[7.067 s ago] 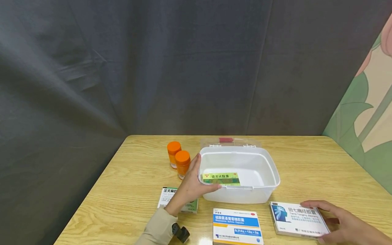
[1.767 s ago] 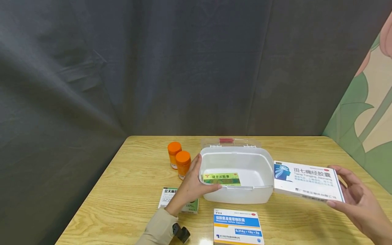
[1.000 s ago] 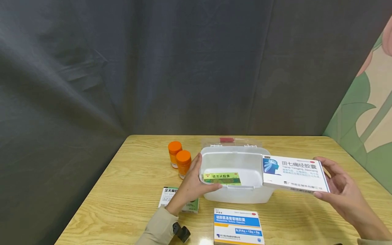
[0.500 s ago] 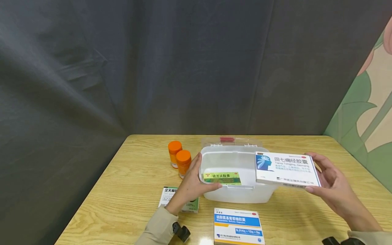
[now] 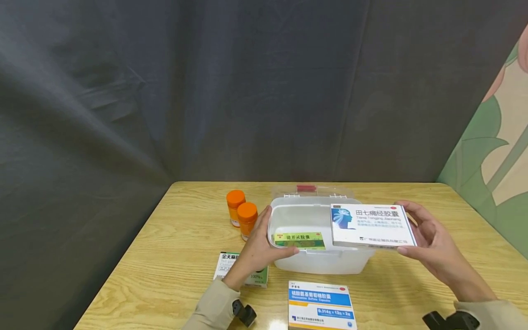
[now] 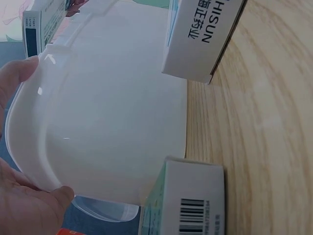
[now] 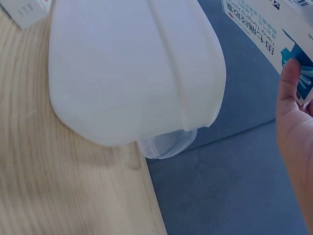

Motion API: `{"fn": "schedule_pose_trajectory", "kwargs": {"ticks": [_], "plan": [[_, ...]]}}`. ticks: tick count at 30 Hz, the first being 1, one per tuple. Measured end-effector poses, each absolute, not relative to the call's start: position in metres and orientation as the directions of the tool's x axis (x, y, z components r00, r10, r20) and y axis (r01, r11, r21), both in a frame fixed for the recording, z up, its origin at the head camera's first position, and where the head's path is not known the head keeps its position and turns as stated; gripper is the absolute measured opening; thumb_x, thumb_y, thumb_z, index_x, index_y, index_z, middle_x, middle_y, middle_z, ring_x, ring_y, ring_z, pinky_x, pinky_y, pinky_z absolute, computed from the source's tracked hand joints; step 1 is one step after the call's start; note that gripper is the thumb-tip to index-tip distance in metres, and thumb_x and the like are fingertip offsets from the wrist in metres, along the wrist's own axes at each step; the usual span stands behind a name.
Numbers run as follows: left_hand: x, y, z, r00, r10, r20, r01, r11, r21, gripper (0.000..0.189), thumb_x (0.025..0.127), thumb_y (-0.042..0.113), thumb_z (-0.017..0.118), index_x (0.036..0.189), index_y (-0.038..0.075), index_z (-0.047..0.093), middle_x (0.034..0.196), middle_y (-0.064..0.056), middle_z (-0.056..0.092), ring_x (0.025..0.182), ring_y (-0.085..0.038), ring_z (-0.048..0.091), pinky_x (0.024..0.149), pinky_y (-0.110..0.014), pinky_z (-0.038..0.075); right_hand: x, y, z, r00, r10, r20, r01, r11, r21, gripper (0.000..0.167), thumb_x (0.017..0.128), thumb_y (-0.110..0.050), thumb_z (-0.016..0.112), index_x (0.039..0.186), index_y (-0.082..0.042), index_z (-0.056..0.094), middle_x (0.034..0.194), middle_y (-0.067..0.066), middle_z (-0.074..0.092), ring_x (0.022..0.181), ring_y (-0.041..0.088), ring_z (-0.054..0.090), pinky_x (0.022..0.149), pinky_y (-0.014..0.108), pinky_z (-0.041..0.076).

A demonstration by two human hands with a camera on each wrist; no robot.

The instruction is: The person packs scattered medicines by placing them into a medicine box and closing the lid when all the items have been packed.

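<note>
A white translucent plastic storage box (image 5: 321, 264) stands with its lid (image 5: 330, 189) folded back. My left hand (image 5: 260, 243) grips its left front corner, thumb over the front rim and fingers along the left side, also visible in the left wrist view. Inside lies a green medicine box (image 5: 303, 239). My right hand (image 5: 431, 245) holds a white medicine box (image 5: 373, 227) with a blue head picture by its right end. This one is raised and slightly tilted, overlapping the storage box's right side in the head view. Whether it touches the rim I cannot tell.
Two orange-capped bottles (image 5: 246, 214) stand left of the storage box. A white-and-green medicine box (image 5: 260, 277) lies partly hidden behind my left forearm. Nearer the front edge lies a blue, white and orange medicine box (image 5: 321, 305). Beyond the wooden table (image 5: 181, 229) hangs a dark curtain (image 5: 264, 91).
My right hand has lifted the white medicine box from the table at front right and brought it leftward over the storage box's right side. My left hand has stayed on the rim.
</note>
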State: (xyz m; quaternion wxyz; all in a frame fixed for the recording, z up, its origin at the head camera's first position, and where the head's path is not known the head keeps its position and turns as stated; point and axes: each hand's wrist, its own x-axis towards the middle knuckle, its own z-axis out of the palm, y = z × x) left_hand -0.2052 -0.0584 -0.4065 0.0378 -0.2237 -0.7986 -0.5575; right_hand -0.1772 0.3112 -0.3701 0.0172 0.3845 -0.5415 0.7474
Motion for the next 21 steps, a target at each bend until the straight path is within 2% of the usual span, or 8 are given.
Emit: {"fn": "schedule_pose_trajectory", "kwargs": {"ticks": [6,13,21], "plan": [[-0.207,-0.057,-0.408,-0.886,0.324,0.331,0.412,0.225,0.883,0.104,0.073,0.032,0.086,0.154,0.017,0.022,0.144,-0.012,0.033,0.117,-0.035,0.047,0.098,-0.052,0.043,-0.181,0.303,-0.367,-0.691,-0.4,0.603,-0.441,-0.428,-0.789,0.084,0.067,0.039,0.049,0.142,0.007,0.031,0.136,0.014,0.042,0.119,0.017,0.052,0.09,0.029,0.049],[-0.206,-0.058,-0.408,-0.885,0.321,0.337,0.419,0.236,0.877,0.106,0.071,0.034,0.087,0.153,0.018,0.024,0.144,-0.01,0.034,0.116,-0.032,0.048,0.098,-0.05,0.043,-0.182,0.295,-0.364,-0.697,-0.397,0.597,-0.459,-0.393,-0.797,0.083,0.068,0.038,0.051,0.142,0.007,0.03,0.137,0.013,0.04,0.121,0.016,0.049,0.093,0.028,0.047],[-0.206,-0.058,-0.407,-0.875,0.331,0.354,0.435,0.213,0.875,0.104,0.071,0.033,0.087,0.153,0.017,0.025,0.141,-0.011,0.036,0.115,-0.034,0.049,0.096,-0.051,0.045,-0.183,0.282,-0.36,-0.756,-0.361,0.546,-0.456,-0.309,-0.835,0.082,0.07,0.034,0.055,0.142,0.004,0.032,0.136,0.011,0.038,0.119,0.014,0.049,0.092,0.026,0.048]]}}
